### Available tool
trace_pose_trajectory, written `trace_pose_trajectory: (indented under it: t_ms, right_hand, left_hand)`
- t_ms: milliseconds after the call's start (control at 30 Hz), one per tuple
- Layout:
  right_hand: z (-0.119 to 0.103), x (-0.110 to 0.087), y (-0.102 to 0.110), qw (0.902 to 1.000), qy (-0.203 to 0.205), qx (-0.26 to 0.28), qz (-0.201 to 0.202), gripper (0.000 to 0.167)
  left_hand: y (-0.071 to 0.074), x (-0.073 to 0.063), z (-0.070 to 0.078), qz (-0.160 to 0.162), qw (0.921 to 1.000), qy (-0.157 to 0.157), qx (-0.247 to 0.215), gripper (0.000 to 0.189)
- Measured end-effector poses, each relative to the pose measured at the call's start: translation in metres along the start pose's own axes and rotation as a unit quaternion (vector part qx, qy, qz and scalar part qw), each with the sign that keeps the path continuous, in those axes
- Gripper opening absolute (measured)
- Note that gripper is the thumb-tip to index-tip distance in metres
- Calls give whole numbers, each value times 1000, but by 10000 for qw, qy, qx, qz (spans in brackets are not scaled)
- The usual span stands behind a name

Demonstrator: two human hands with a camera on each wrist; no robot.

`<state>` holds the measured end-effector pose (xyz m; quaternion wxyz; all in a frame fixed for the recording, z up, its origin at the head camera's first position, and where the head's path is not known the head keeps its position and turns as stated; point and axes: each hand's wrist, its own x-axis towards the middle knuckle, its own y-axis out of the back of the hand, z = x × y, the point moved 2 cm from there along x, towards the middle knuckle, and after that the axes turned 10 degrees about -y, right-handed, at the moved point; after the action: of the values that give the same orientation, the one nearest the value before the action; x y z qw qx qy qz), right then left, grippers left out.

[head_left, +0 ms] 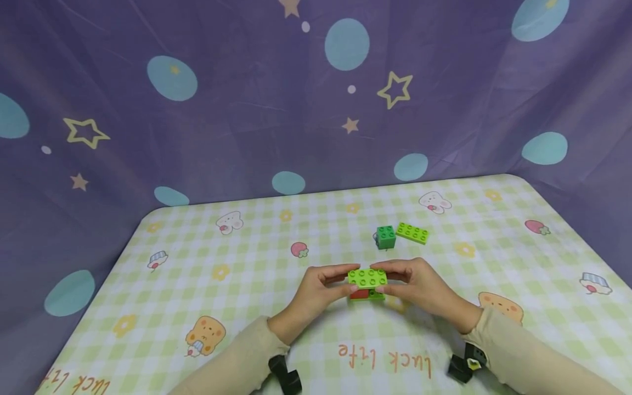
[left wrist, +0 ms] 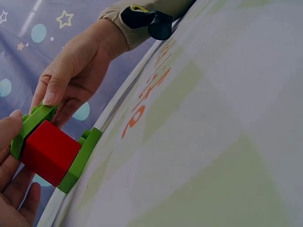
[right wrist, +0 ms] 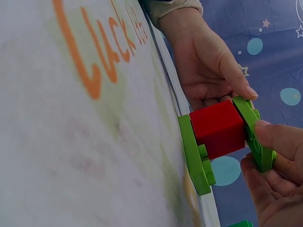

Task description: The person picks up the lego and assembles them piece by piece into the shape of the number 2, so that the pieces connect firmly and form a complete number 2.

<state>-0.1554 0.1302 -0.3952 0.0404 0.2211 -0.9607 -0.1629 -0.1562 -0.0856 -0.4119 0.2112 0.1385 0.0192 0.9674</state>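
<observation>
Both hands hold a light green eight-stud plate [head_left: 367, 278] between them, thumbs on the near side and fingers at the far side. My left hand [head_left: 316, 291] pinches its left end, my right hand [head_left: 422, 282] its right end. Right under the plate is a red brick [right wrist: 218, 128], which sits on one half of a lower light green plate [right wrist: 194, 156]. Bare studs show on that plate's other half, to the right in the head view. In the right wrist view the upper plate leans slightly against the red brick, its hollow underside partly showing.
Beyond the hands a dark green four-stud brick [head_left: 385, 237] stands on the checked tablecloth [head_left: 257, 296]. Beside it, to the right, lies another light green plate [head_left: 412, 233]. A purple curtain [head_left: 237, 137] hangs behind the table.
</observation>
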Motion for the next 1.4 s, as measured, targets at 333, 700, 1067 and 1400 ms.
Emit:
trace_pose_trajectory:
  t_ms: [333, 700, 1067, 1400]
  right_hand:
    - [1, 2, 0, 10000, 59, 9, 17, 40]
    - [3, 2, 1, 9999, 71, -9, 92, 38]
    - [3, 2, 3, 9997, -138, 186, -75, 40]
    - [7, 3, 3, 9990, -356, 246, -138, 40]
  left_hand:
    - [1, 0, -1, -1, 9995, -55, -305, 42]
    - [1, 1, -5, -4, 9988, -70, -489, 39]
    - [0, 1, -2, -59, 9989, 46, -466, 38]
    - [0, 1, -4, -87, 9991, 59, -405, 37]
